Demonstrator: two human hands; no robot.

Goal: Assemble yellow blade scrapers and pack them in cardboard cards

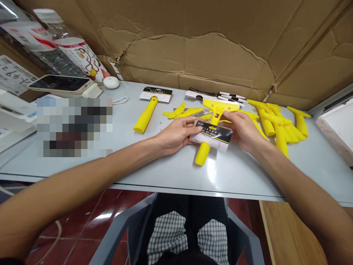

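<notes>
A yellow scraper [203,154] with a black-and-white header card [211,135] around its handle is held above the front of the table. My left hand [179,134] is closed on the card's left side, thumb on top. My right hand [242,129] grips the scraper just below its wide head, beside the card's right edge. Behind them lie loose yellow blade covers [180,110] and metal blades, partly hidden by my hands. To the left, a yellow handle [146,115] lies with a similar card [156,94] at its top end.
Several yellow scraper bodies [278,123] are piled at the right. More cards [202,94] lie at the back against a cardboard wall [193,55]. At the left are a phone [62,84], bottles [77,51], a white rounded object [111,82] and a blurred-out patch. Small screws lie mid-table.
</notes>
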